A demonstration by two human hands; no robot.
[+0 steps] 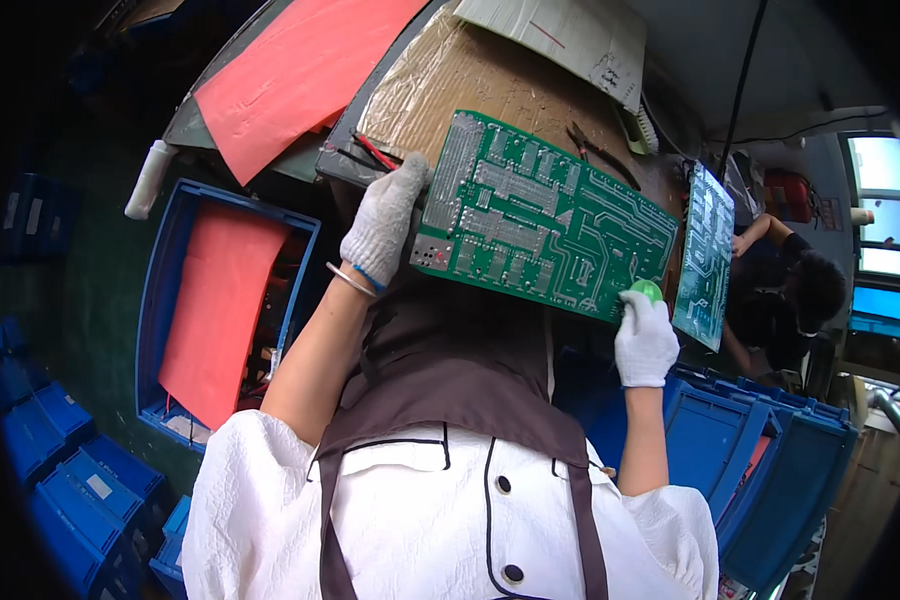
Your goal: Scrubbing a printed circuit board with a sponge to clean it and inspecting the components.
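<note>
A large green circuit board [540, 215] is held up in front of me, tilted, its face of solder tracks toward me. My left hand [385, 215], in a white knitted glove, grips its left edge. My right hand [644, 338], gloved too, is closed at the lower right corner, where a small bright green round thing [647, 290] shows at the fingertips; I cannot make out what it is. Just right of the board stands a second green circuit board [705, 255], upright. Red-and-black-handled pliers [373, 152] lie beside my left hand, partly hidden.
Behind the board, cardboard [420, 85] covers the bench, with dark pliers [600, 155] on it. A blue bin [150, 345] with red sheets stands at left; red sheets [300, 70] lie on the far-left surface. Blue crates [790, 480] are stacked at right, near another person [805, 290].
</note>
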